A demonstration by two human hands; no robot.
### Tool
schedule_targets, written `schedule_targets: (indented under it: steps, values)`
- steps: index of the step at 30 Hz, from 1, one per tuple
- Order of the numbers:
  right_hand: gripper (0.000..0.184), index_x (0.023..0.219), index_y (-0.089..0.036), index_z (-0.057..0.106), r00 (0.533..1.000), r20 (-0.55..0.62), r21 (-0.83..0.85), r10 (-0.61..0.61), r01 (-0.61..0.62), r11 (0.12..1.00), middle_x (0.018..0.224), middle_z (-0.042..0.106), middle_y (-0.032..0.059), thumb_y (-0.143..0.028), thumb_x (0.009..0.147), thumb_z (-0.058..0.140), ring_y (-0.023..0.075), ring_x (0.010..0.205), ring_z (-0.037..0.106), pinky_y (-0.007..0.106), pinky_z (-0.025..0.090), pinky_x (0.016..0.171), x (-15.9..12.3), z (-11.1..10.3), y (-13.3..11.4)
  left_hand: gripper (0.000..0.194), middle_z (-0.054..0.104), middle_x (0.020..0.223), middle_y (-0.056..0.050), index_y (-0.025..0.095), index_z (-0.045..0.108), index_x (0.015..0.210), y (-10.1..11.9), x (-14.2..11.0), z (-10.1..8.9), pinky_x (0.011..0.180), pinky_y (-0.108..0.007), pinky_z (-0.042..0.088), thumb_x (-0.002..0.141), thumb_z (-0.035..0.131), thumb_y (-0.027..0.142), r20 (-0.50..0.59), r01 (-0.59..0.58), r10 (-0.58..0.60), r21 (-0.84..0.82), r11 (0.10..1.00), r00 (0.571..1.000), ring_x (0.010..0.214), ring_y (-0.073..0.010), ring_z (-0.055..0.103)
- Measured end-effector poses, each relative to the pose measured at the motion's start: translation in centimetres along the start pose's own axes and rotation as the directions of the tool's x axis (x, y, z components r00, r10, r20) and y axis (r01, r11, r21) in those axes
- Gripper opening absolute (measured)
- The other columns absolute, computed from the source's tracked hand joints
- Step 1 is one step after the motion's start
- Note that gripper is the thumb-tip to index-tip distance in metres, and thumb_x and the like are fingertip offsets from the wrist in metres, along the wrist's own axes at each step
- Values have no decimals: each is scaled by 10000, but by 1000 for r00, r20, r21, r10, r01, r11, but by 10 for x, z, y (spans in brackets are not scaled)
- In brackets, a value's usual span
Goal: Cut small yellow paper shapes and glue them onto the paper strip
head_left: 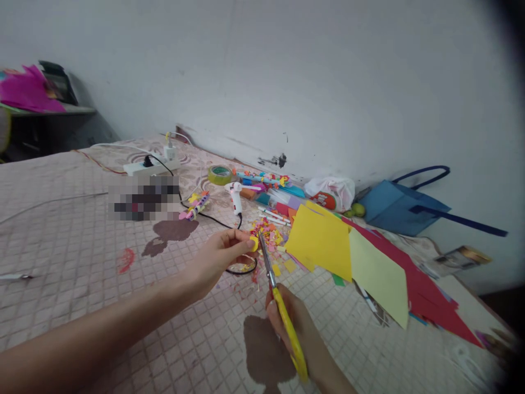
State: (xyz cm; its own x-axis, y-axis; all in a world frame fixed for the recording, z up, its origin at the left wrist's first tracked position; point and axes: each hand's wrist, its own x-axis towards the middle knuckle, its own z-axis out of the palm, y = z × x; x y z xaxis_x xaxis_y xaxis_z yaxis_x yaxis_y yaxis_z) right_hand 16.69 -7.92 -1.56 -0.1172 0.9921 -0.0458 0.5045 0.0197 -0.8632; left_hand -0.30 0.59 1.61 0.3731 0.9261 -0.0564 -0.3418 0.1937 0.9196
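Note:
Between the thumb and fingers of my left hand point(223, 253) is a small yellow piece of craft paper or foam point(254, 244). My right hand point(293, 323) grips the yellow handles of a pair of scissors point(268, 266). Its metal blades point away from me, their tips close beside the yellow piece. Whether the blades touch it, I cannot tell. Just beyond both hands lies a heap of small coloured scraps point(268, 232). A white glue gun point(235, 198) with a black cord rests behind the heap.
Yellow sheets point(322, 241), a pale green sheet point(379, 276) and red sheets point(426, 290) overlap at right. Behind them sit a blue bag point(404, 208) and a white plastic bag point(334, 191). A tape roll point(220, 174), a decorated stick point(197, 207) and a power strip point(151, 166) lie farther back.

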Motion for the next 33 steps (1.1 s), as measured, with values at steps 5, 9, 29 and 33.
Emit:
schedule_targets:
  steps: [5, 9, 29, 33]
  values:
    - [297, 719, -193, 429, 1000, -13, -24, -16, 16, 1000, 566, 405, -43, -471, 822, 430, 108, 517, 380, 216, 303, 479, 0, 4, 6, 169, 626, 735, 3, 152, 570, 741, -3, -2, 3, 660, -229, 449, 732, 656, 297, -43, -30, 30, -16, 999, 999, 690, -103, 580]
    - [269, 725, -194, 431, 1000, -22, -26, -12, 12, 1000, 565, 419, -38, -445, 818, 449, 114, 533, 396, 216, 311, 480, 1, 4, 6, 170, 637, 753, -7, 155, 577, 751, -7, -3, 4, 662, -230, 452, 737, 653, 307, -67, -55, 53, -27, 998, 996, 703, -111, 579]
    - [253, 686, -201, 400, 999, -21, -91, -34, 32, 995, 550, 414, -42, -409, 810, 473, 100, 503, 373, 198, 282, 438, 2, 1, 5, 175, 626, 781, -11, 156, 586, 765, -10, -4, 5, 677, -238, 464, 729, 655, 313, -98, -66, 67, 13, 998, 993, 712, -113, 574]
    - [251, 684, -202, 402, 1000, -25, -75, -17, 16, 997, 552, 411, -42, -410, 803, 475, 105, 515, 374, 199, 288, 446, 1, 1, 6, 169, 621, 757, -6, 157, 588, 754, -9, -4, 6, 670, -240, 462, 720, 660, 306, -105, -66, 68, 17, 998, 992, 701, -114, 572]
